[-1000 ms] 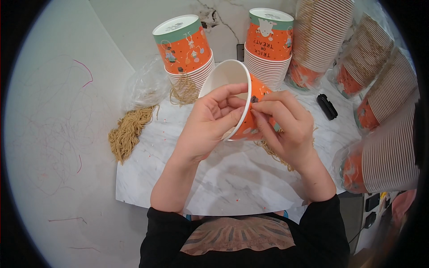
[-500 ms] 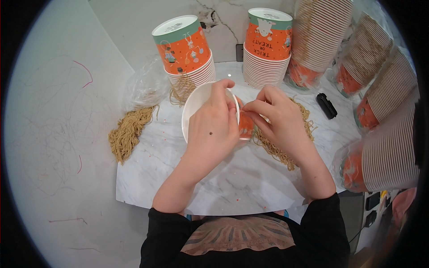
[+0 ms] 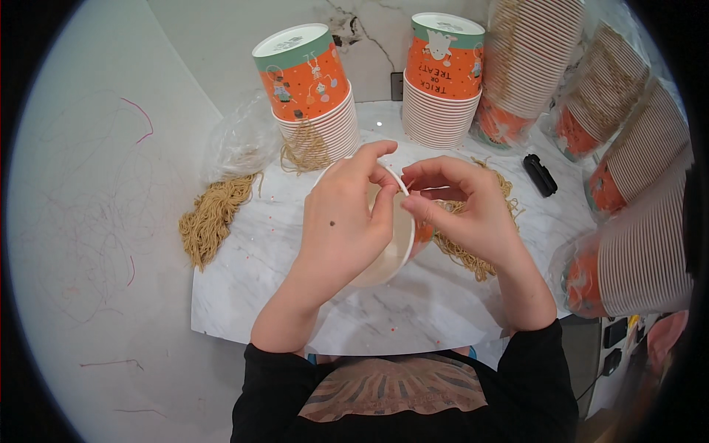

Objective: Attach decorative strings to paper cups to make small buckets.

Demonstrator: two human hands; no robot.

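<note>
In the head view, the only one, the bucket (image 3: 395, 255) had just been turned and lowered: a second earlier it stood high on its side with its orange wall toward the right hand (image 3: 473, 203), and now its white inside opened toward the wearer, leaving only a sliver of orange by the right fingertips. It was held above the worktop (image 3: 354, 317), mid-front, between the two hands. The left hand (image 3: 341, 214), its back now to the camera, had its grip clamped on the bucket at the rim, thumb inside the mouth, forefinger raised clear. The right hand's thumb and forefinger had come from the printed wall up to the rim; something tiny and reddish seemed to lie between them, and whether that grip was closed on it or on the rim could not be told. For the work in hand, the shift likely meant that attention had passed from the outside wall to the edge and inside. The surroundings had not moved: the right yarn (image 3: 467, 258) lay partly behind the right hand, the left yarn (image 3: 216, 219) well apart, the black tool (image 3: 540, 176) to the right, and the left stack (image 3: 306, 77) and right stack (image 3: 443, 70) behind.
</note>
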